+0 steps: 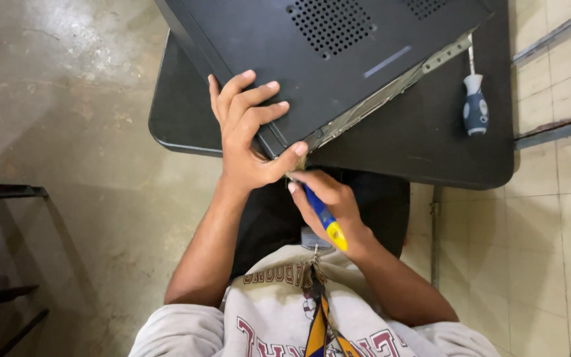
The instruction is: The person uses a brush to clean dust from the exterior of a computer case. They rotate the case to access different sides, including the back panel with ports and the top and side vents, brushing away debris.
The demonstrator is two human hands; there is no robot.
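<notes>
left hand (246,135): spread flat, bracing computer case (325,59) corner
right hand (332,205): pinched blue-yellow screwdriver (324,217), shaft aimed up-left at that corner, just below left thumb

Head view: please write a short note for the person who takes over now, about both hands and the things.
Left hand: flat on the black metal computer case, thumb at its near corner, steadying it on the black table.
Right hand: grips the blue-and-yellow-handled screwdriver, tip at that corner; the tip itself is hidden.
Spare grey-and-white screwdriver: lies on the table, right of the case.
Done: side panel edge looks partly lifted.
Left: cannot tell how many screws remain.
</notes>
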